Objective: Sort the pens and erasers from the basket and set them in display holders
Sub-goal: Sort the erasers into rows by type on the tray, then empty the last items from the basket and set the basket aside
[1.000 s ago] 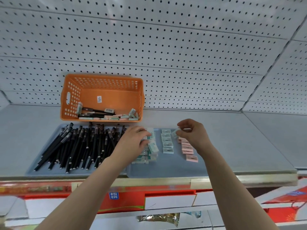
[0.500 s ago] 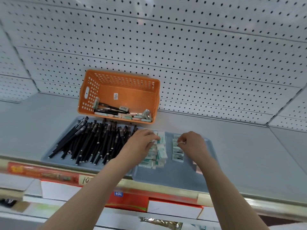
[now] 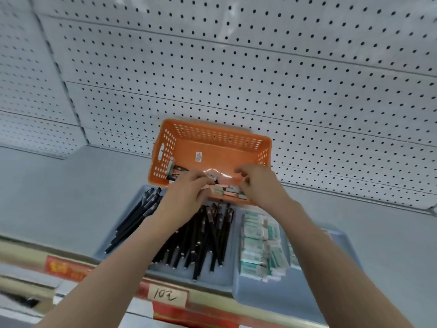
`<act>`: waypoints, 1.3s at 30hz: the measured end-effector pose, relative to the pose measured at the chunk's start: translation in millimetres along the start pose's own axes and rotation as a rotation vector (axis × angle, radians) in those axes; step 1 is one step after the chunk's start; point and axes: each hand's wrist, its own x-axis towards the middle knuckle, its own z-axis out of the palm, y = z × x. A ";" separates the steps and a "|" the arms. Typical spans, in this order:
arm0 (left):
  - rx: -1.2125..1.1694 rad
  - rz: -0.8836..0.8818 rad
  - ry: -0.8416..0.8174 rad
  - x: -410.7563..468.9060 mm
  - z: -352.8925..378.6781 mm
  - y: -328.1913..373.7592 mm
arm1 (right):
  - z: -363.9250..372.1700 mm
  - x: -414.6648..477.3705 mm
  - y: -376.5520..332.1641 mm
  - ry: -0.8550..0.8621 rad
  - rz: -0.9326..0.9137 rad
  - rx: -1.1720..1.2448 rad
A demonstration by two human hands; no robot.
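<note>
Nearest is the shelf lip with a handwritten price tag (image 3: 168,296). Behind it sit two grey trays side by side. The left tray (image 3: 220,280) is packed with black pens (image 3: 208,237) lying roughly front-to-back, and the right tray (image 3: 272,295) holds stacked green-and-white erasers (image 3: 259,247). Both forearms pass over the trays. The left hand (image 3: 186,197) and right hand (image 3: 262,185) are at the front wall of the orange basket (image 3: 212,140), fingers curled down among loose erasers (image 3: 227,191) and a few basket pens (image 3: 176,172) along its near side. It is too blurred to tell whether either hand has anything pinched. The pegboard wall (image 3: 236,67) is behind. Judged step: pulling more stock from the basket. Risks: two hands crowding one small pile could bump each other, or one could grab a pen together with an eraser. A low forearm on the way out could scatter the pen row or topple the eraser stacks. Tugging the front wall could tip the basket.
</note>
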 end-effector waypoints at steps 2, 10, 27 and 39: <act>0.030 0.015 -0.077 13.8 0.0 -16.9 | 13.2 21.3 -6.2 -0.131 0.028 -0.108; 0.169 -0.029 -0.429 68.8 0.5 -65.4 | 44.2 51.2 -13.2 -0.254 0.129 -0.041; 0.239 0.009 -0.576 83.7 19.4 -79.5 | 66.2 61.2 -7.8 -0.259 0.192 -0.003; 0.215 -0.074 -0.581 83.1 13.5 -74.0 | 60.5 58.2 -1.7 -0.117 0.182 0.106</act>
